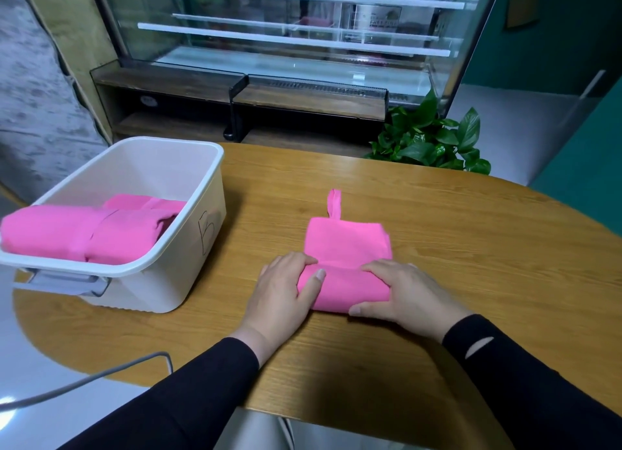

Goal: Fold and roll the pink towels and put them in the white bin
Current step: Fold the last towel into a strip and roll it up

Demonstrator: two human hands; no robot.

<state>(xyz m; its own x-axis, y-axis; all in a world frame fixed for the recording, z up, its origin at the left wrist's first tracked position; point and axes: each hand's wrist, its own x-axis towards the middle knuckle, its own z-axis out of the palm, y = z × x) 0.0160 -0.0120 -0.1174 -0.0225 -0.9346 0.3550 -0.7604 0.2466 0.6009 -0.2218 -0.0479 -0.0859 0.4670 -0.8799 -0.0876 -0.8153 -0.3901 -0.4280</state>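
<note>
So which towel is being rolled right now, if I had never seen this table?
Start at the oval wooden table, right of the white bin. The pink towel lies flat at the table's middle, its near end rolled under the left hand and right hand. Unlike the rolled towels in the bin, it is half unrolled, with a loop pointing away.

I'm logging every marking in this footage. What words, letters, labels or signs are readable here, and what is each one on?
"B": handwritten in dark marker on the side wall of the white bin.
Printed sign inside the glass display case: too blurred to read.
Round white sticker on the dark wooden shelf unit: too small to read.
Nothing else carries text.
</note>
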